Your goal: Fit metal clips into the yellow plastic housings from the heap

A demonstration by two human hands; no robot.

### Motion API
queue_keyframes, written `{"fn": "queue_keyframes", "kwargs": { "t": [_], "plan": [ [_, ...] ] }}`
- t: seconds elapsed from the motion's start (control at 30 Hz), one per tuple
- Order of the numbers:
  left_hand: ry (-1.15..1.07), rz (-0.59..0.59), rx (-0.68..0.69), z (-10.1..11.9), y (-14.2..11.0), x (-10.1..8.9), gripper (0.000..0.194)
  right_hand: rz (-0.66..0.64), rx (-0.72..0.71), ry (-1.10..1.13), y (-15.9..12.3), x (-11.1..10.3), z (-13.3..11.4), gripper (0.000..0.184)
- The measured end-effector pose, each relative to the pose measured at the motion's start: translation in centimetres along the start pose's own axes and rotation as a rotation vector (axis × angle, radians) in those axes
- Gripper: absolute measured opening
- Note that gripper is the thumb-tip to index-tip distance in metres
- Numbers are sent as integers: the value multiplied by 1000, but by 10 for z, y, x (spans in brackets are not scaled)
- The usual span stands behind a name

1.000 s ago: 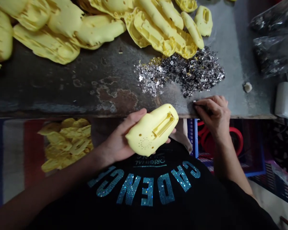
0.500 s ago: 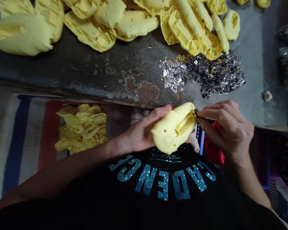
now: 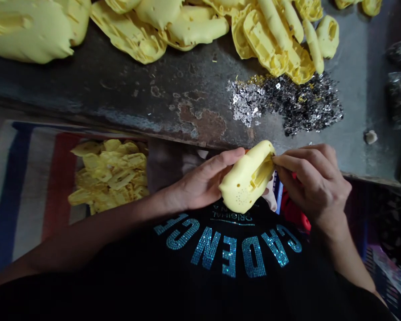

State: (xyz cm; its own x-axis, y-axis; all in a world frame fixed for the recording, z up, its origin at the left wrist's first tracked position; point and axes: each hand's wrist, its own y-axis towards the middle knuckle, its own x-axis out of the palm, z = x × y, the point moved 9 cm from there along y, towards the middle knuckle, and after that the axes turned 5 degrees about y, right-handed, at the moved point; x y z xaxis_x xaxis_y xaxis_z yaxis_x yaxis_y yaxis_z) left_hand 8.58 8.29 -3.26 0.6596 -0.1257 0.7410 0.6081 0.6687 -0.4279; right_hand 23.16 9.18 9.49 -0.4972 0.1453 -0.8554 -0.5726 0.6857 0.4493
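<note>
Yellow plastic shell (image 3: pixel 240 189) sits in L hand (image 3: pixel 203 180), just below the front edge of the counter (image 3: pixel 120 96), over the lap. Long axis runs diagonally, lower-left to upper-right: dotted-hole end toward the chest, slot end toward the counter. L palm cradles it, fingers along the far side. R hand (image 3: pixel 312 185) has thumb & fingertips (image 3: pixel 280 162) pinched together right at the rectangular slot (image 3: pixel 263 171); can't tell if anything small is between them. Best: brace shell firmly in L palm, slot facing R fingers, work w/ fingertips close in so nothing slips. Metal bits pile (image 3: pixel 287 104) lies on counter, well apart; more yellow shells (image 3: pixel 197 26) heaped beyond.
</note>
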Motion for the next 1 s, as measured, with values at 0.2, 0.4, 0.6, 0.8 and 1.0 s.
{"fn": "queue_keyframes", "kwargs": {
  "t": [0.2, 0.4, 0.6, 0.8, 1.0],
  "plan": [
    [-70, -63, -13, 2, 2, -2, 59, 107, 74, 25, -8, -3, 4, 48],
    [-105, -46, -1, 2, 2, -5, 51, 75, 80, -54, -18, 5, -1, 44],
    [-69, -35, 20, 4, -1, 2, 62, 114, 77, -52, -23, 5, -2, 54],
    [8, -70, 81, 7, -3, 10, 79, 157, 126, 99, -18, 2, 3, 41],
    [77, -29, 149, 5, -8, 7, 78, -9, 338, 564, -4, 16, 43, 23]
  ]
}}
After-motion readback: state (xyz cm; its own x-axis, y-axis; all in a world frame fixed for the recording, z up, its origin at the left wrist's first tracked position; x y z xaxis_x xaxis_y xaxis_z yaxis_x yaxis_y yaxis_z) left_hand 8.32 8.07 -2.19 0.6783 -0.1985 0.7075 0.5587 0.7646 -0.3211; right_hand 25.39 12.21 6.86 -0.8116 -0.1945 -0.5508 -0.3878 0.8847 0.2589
